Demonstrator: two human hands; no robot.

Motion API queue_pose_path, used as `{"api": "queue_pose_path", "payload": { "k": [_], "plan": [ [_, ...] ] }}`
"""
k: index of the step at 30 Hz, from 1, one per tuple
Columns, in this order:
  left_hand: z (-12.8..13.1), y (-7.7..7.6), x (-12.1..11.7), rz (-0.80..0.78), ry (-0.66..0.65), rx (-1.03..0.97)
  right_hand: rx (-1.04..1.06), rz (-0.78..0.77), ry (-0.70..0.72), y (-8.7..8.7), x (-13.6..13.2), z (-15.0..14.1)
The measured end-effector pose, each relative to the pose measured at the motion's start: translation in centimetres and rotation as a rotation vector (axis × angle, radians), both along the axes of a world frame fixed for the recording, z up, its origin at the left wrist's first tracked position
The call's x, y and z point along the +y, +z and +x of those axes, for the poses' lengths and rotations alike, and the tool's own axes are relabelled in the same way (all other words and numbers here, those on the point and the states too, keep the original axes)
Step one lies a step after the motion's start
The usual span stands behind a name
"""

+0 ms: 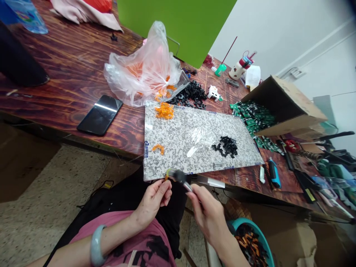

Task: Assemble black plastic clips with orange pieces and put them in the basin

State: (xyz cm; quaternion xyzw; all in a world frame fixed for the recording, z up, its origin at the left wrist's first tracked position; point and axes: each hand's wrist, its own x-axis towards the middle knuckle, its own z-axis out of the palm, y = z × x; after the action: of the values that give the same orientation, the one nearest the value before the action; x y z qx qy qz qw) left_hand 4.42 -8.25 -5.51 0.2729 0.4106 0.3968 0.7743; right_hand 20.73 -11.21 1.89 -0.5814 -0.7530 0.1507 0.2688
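My left hand (pixel 156 198) pinches a small orange plastic piece (pixel 166 177) at the near edge of a speckled stone-look board (pixel 178 133). My right hand (pixel 207 209) is closed around the metal handle of what looks like a small hammer (pixel 180 175). Its dark head is blurred, and a yellowish part shows close to the left fingertips; I cannot tell whether it touches the orange piece. On the board lie a curved orange piece (pixel 158 149), a heap of orange pieces (pixel 164 110), thin white strips (pixel 198 135) and a pile of small black parts (pixel 226 147).
A clear plastic bag (pixel 147 70) with orange parts stands behind the board, beside more black parts (pixel 191 94). A phone (pixel 100 115) lies left. Green circuit boards (pixel 254 115) spill from a cardboard box (pixel 292 104). Below right is a teal bucket (pixel 260 233) of parts.
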Motion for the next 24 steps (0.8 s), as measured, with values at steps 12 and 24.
{"api": "queue_pose_path", "payload": {
  "k": [12,24],
  "plan": [
    [-0.9,0.5,-0.2,0.221,-0.193,0.102,-0.05,0.126,-0.387,0.9,2.9,6.1],
    [-2.1,0.1,0.4,0.731,-0.271,0.358,-0.381,0.098,-0.951,-2.8,13.3,22.4]
  ]
}}
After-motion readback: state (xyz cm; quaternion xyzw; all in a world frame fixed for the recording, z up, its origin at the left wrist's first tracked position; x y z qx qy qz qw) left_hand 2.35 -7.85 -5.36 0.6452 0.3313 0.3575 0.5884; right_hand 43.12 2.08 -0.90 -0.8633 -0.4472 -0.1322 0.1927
